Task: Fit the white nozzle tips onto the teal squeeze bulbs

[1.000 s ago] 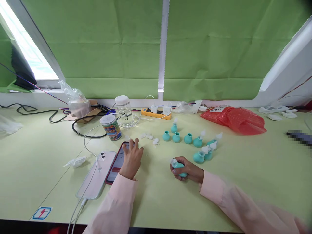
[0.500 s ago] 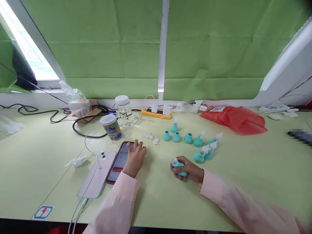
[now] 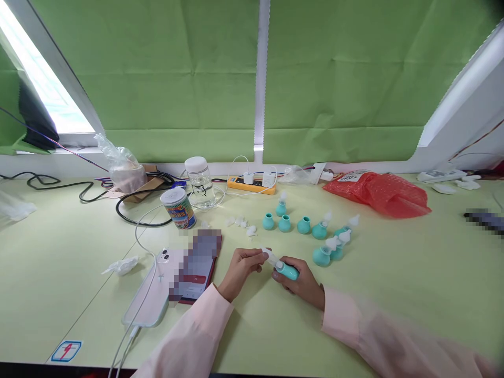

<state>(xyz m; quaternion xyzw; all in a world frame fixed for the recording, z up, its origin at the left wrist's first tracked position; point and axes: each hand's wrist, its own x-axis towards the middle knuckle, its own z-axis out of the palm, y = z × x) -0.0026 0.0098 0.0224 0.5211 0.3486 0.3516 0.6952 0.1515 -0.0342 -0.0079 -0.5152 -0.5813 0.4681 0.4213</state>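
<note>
My right hand is wrapped round a small teal squeeze bulb, tilted with its clear neck toward my left hand. Thumb and fingers of my left hand pinch a whitish translucent tip at the end of that neck; whether it is seated or just touching I cannot tell. Behind the hands stand teal bulbs with open mouths, among them one bulb. Other bulbs with white tips, such as a bulb, sit to the right. Several small white pieces lie beyond my left hand.
Left of my hands lie a red-edged phone and a pale phone with a charging cable. A printed canister, a clear jar and an orange power strip stand behind. A red bubble-wrap package lies back right.
My left hand has moved right, from beside the red-edged phone to the bulb's neck, and now pinches the whitish tip. My right hand still holds the bulb, turned slightly.
</note>
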